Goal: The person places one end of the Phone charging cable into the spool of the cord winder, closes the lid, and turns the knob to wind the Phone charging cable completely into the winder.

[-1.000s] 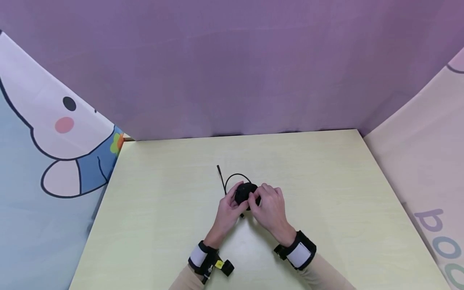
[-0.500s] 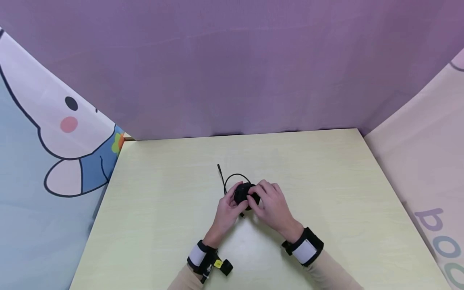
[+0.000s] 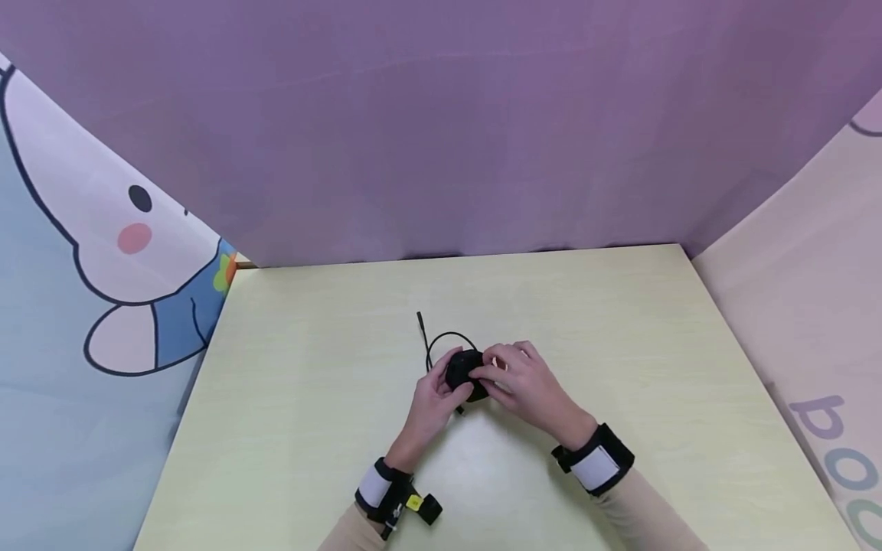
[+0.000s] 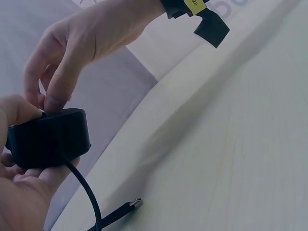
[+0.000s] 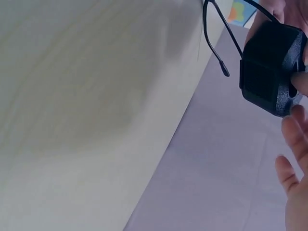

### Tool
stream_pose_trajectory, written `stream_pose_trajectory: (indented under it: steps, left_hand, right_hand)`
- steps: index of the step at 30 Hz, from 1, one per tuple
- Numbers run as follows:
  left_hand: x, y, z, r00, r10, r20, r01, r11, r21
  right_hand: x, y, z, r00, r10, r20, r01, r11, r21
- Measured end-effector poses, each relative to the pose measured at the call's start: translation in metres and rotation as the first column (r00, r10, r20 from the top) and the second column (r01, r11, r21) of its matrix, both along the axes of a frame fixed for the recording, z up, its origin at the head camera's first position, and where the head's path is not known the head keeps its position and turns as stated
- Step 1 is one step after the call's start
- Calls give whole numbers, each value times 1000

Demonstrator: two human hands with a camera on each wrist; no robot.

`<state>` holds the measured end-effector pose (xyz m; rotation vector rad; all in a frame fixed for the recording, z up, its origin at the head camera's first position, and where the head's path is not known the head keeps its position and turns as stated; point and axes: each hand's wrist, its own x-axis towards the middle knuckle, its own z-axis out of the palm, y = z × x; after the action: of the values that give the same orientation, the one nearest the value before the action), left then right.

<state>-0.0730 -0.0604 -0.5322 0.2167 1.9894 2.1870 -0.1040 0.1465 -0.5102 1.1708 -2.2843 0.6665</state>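
A black box-shaped device (image 3: pixel 462 369) with rounded edges and a thin black cable (image 3: pixel 451 333) is held just above the table, near the middle of the head view. My left hand (image 3: pixel 429 409) grips it from the left, thumb on its upper face and fingers beneath, as the left wrist view shows of the device (image 4: pixel 50 137). My right hand (image 3: pixel 530 386) is at its right side, loosely bent fingertips at the upper face, close to the left thumb. Nothing visible lies between those fingers. In the right wrist view an oval opening (image 5: pixel 293 86) shows in the device's face.
A metal-tipped plug (image 4: pixel 136 203) hangs below the device, and a slim black cable end (image 3: pixel 421 321) points away from me. Pale table (image 3: pixel 310 383) lies under both hands. A purple cloth (image 3: pixel 441 138) rises behind it, with printed cloths (image 3: pixel 131 229) at the sides.
My right wrist and forearm have swung outward to the right, and the right fingers have turned and shifted slightly over the device. My left hand and the device stay almost in place.
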Motion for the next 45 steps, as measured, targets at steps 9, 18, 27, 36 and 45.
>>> stream_pose_trajectory:
  steps: [9, 18, 27, 36, 45]
  left_hand:
    - [1, -3, 1, 999, -32, 11, 32, 999, -11]
    - [2, -6, 4, 998, -53, 31, 54, 997, -61]
    - [1, -5, 4, 998, -63, -3, 63, 996, -62]
    - [3, -6, 5, 998, -64, -16, 64, 998, -29]
    - [3, -3, 7, 999, -35, -18, 35, 999, 34]
  right_hand:
    - [-1, 3, 6, 994, -17, -111, 34, 989, 146]
    - [-5, 6, 1, 959, -3, -283, 62, 978, 200]
    - [-10, 7, -4, 932, -32, -361, 95, 983, 159]
    - [-7, 3, -9, 927, -65, -369, 86, 996, 40]
    - [-5, -5, -12, 937, -118, -330, 97, 992, -78]
